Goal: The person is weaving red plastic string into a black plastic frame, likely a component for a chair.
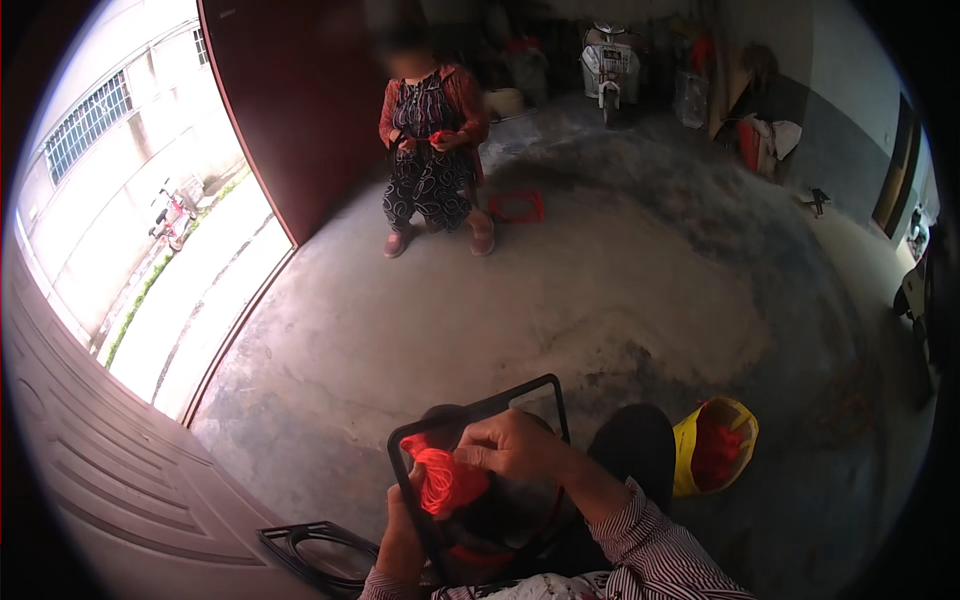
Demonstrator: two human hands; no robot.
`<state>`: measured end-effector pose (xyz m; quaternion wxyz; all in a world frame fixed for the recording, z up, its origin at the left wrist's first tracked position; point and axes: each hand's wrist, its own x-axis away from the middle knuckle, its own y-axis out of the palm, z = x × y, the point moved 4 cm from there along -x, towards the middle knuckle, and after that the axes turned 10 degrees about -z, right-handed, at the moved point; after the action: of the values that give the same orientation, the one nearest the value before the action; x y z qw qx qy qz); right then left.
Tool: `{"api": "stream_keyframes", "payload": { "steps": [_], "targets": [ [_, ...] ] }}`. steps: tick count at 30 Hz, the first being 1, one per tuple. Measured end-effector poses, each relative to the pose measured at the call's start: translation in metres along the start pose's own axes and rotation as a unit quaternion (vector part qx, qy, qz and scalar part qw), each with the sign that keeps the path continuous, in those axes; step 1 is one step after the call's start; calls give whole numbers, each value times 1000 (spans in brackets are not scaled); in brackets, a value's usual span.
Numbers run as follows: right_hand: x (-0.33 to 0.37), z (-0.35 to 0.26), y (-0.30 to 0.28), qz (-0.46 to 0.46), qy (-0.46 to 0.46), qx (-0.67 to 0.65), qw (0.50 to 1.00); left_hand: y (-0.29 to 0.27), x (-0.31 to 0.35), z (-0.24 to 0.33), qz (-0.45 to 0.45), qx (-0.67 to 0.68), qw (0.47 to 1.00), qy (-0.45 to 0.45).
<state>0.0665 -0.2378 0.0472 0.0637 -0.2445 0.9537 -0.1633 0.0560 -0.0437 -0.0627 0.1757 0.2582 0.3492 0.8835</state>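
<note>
A black rectangular frame (pixel 480 408) leans upright over my lap. Bright red cord (pixel 437 482) hangs in a looped bundle at its left side. My left hand (pixel 401 515) comes up beside the frame's left bar and holds the bundle, its fingers partly hidden by the bar and cord. Bent over the top part of the frame, my right hand (pixel 508 445) has thumb and forefinger pinched at the upper edge of the red cord. More red material shows low inside the frame, too dark to make out.
A yellow bag (pixel 686 455) with red material inside stands right of my knee. A black frame-like item (pixel 318 550) lies at lower left. Ahead, a person (pixel 432 150) sits holding something red, beside a red frame (pixel 517 207). A scooter (pixel 609 72) stands behind; a doorway opens left.
</note>
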Motion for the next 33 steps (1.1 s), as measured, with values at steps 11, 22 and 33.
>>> {"api": "stream_keyframes", "payload": {
  "steps": [11,22,33],
  "targets": [
    [37,85,93,57,110,-571,812,0,35,10,-43,-26,994,95],
    [-4,40,71,54,-80,-667,738,55,51,16,-102,-50,992,46],
    [77,26,45,246,-137,-627,726,49,39,22,-280,-24,956,79]
  ]
}}
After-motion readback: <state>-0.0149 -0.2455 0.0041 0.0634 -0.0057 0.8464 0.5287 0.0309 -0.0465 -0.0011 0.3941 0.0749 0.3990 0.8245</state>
